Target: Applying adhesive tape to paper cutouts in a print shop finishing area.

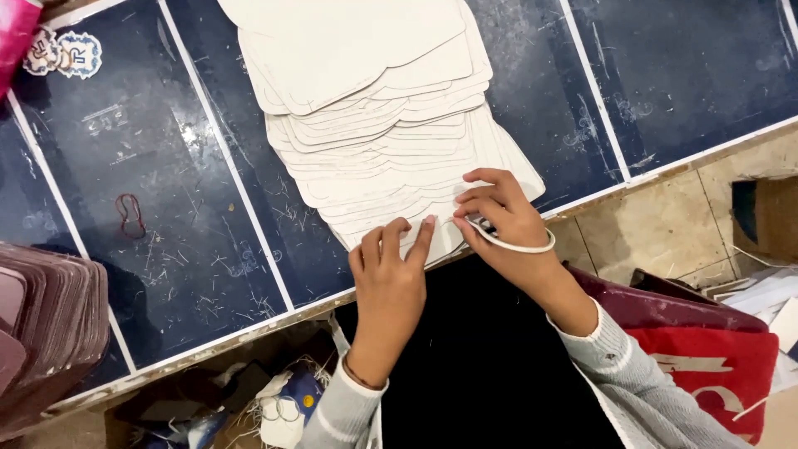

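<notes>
At the surface's (208,274) near edge our left hand (389,278) presses spread fingers on the fanned white cards (382,125); our right hand (499,216) pinches a white band (519,246). Cards seem light, stiff, slippery; best gripped by edges.

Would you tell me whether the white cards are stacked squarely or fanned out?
Fanned out: the white cards overlap in steps, each edge showing, across the dark table.
</notes>
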